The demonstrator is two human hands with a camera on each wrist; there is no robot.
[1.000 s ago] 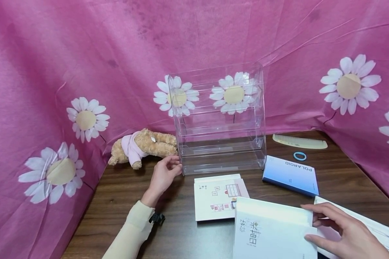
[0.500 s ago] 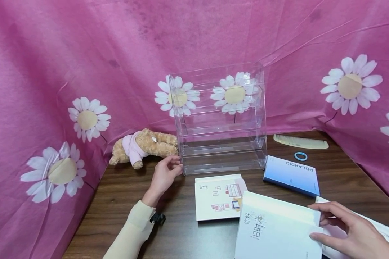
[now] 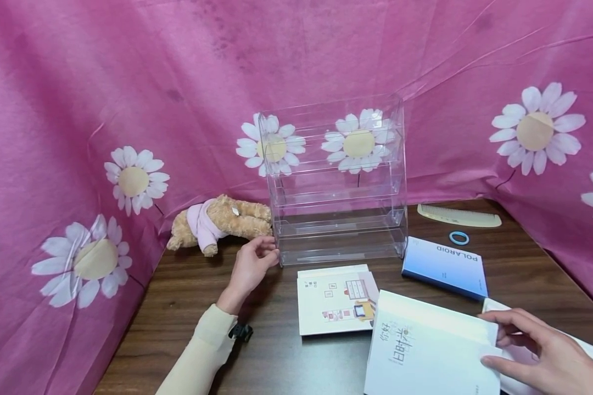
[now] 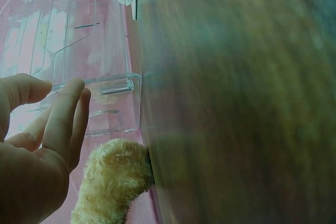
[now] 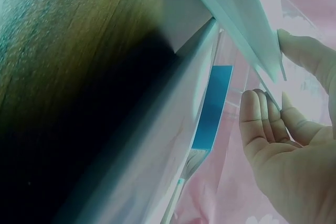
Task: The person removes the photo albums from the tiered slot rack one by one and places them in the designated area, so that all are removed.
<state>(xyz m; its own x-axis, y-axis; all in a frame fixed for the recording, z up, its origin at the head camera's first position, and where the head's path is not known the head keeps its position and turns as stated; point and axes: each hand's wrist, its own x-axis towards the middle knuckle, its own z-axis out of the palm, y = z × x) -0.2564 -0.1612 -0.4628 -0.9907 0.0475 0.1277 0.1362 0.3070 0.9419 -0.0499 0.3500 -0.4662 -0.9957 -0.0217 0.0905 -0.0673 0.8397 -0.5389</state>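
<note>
In the head view my right hand (image 3: 543, 351) pinches the edge of a white book (image 3: 435, 351) with dark writing on its cover. The right wrist view shows the thumb on one side of the book (image 5: 247, 19) and the fingers on the other. At the lower left corner of a clear plastic tiered rack (image 3: 336, 241), my left hand (image 3: 249, 266) touches its side with relaxed fingers. The left wrist view has these fingertips right at the rack's edge (image 4: 134, 98). A cream book (image 3: 331, 323) with drawn furniture lies flat in front of the rack.
A teddy bear (image 3: 227, 219) in a pink top lies left of the rack. To the right are a blue POLAROID box (image 3: 445, 269), a blue ring (image 3: 458, 237) and a pale comb (image 3: 459, 216). Another white book (image 3: 583, 345) lies beneath the right hand. Pink flowered cloth hangs behind.
My right hand has moved slightly to the right with the white book, showing more of the cream book's drawing. The left hand has stayed at the rack.
</note>
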